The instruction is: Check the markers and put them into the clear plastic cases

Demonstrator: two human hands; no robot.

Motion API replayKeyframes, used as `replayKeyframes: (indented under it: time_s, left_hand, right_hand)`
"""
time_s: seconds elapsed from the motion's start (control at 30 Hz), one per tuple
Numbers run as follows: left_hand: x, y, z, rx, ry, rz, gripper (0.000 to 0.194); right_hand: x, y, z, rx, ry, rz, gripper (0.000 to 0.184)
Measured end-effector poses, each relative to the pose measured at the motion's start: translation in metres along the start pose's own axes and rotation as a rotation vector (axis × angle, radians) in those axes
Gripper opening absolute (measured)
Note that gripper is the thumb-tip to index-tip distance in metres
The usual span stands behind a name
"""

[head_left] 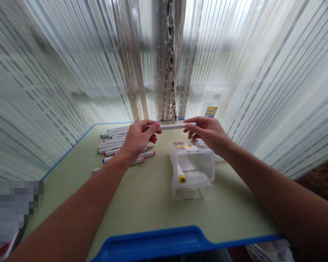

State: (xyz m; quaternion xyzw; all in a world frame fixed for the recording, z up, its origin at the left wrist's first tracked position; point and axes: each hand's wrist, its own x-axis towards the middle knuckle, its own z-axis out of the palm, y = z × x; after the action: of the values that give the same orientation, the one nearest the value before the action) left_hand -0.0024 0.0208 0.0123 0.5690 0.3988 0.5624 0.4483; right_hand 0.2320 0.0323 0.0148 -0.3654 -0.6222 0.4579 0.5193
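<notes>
A white marker pen (171,127) is held level above the table, with blue showing at its ends. My left hand (140,137) pinches its left end between thumb and fingers. At the other end my right hand (206,131) grips it the same way. Below and in front of my right hand, a clear plastic box (192,163) lies on its side with its lid open toward me. Inside it rests one marker with a yellow cap (182,178). Several white markers with coloured caps (112,142) lie in a row beside and partly behind my left hand.
The pale green table (153,211) has a blue rim (158,242) with a raised front lip. String curtains (98,72) hang close behind and around it, with a beaded strand (171,72) in the middle. Another clear container with a yellow label (211,111) stands at the back right.
</notes>
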Motion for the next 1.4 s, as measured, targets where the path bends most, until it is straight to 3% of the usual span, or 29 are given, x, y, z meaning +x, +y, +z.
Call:
replayKeyframes:
  time_s: [0.33,0.83,1.4]
  left_hand:
    - [-0.001,0.002,0.001,-0.068,0.008,0.024,0.037]
    - [-0.003,0.011,0.006,-0.170,0.113,0.126,0.027]
    - [-0.010,0.020,0.013,-0.155,0.080,0.252,0.026]
  right_hand:
    - [0.003,0.004,-0.001,0.190,-0.002,0.116,0.033]
    - [0.002,0.003,0.000,0.027,-0.021,0.049,0.035]
    - [0.002,0.010,-0.001,-0.170,-0.081,-0.089,0.028]
